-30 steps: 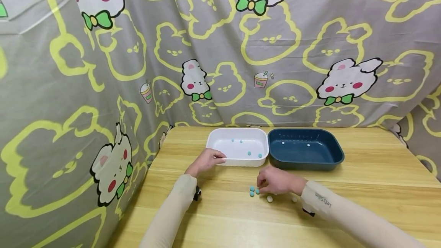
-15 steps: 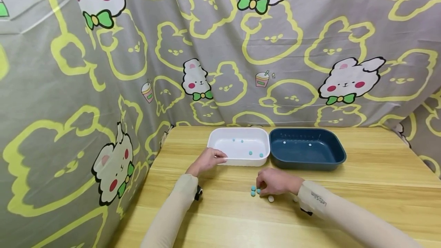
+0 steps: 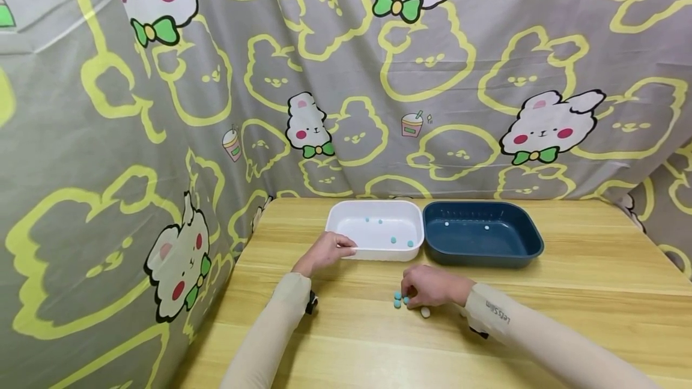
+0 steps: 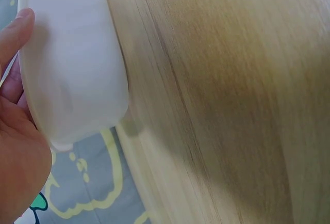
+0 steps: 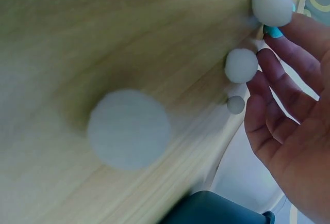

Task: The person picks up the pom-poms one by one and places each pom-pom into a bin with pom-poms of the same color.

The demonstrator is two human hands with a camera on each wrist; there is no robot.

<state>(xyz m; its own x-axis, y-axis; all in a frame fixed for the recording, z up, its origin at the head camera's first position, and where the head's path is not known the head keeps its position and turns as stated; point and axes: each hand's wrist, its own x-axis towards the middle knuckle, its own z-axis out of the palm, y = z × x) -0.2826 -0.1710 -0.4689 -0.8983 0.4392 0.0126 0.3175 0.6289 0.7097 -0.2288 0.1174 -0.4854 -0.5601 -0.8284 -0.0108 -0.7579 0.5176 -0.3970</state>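
Note:
My left hand (image 3: 326,250) grips the near left rim of a white bin (image 3: 381,253); in the left wrist view its thumb (image 4: 21,28) lies over the rim and the other fingers stay outside. On the table, my right hand (image 3: 435,286) pinches a small blue ball (image 3: 406,301) between thumb and forefinger. The right wrist view shows only a teal sliver (image 5: 273,31) of it at the fingertips. Two more blue balls (image 3: 397,300) sit just left of it. Several white balls (image 5: 129,129) lie under and around the right hand; the head view shows one white ball (image 3: 425,312) plainly.
Several blue balls (image 3: 393,240) lie inside the white bin. Beside it, touching or nearly so, stands a dark blue bin (image 3: 481,260) with two white balls (image 3: 486,227) inside. A patterned grey curtain (image 3: 346,77) hangs behind and left of the wooden table (image 3: 346,341).
The head view has shifted slightly. My right forearm has moved a little left and now covers a white ball that showed beside it. Both hands stay almost in place.

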